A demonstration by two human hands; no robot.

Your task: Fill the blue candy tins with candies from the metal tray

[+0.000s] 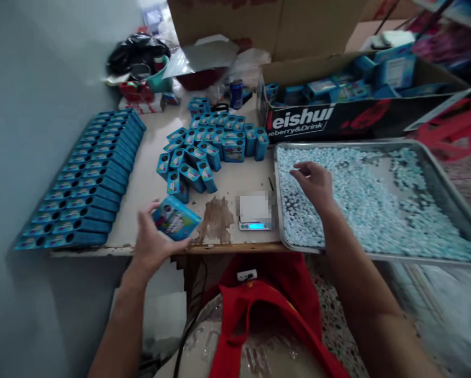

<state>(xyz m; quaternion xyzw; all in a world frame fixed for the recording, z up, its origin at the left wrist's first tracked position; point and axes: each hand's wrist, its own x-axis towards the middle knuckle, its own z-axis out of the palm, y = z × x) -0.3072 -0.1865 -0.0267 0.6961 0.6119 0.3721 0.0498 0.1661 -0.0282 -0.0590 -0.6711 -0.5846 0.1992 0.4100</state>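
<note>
My left hand (152,233) grips a small blue box (176,218) with a colourful printed label, tilted above the table's front edge. Over the left part of a metal tray (279,210), my right hand (312,181) has its fingers pinched together; whatever may be between them is too small to make out. Pale blue small pieces (345,194), like candies, are spread across that tray. Between the two hands sits a small digital scale (254,212) with a lit blue display. Several more blue boxes (196,163) stand loosely grouped beyond my left hand.
Rows of blue boxes (89,173) line the table's left side by the wall. Behind the tray, a cardboard carton (298,118) holds more blue packs. A dark blue can (237,94) stands at the back, and a red stool (456,131) is at right.
</note>
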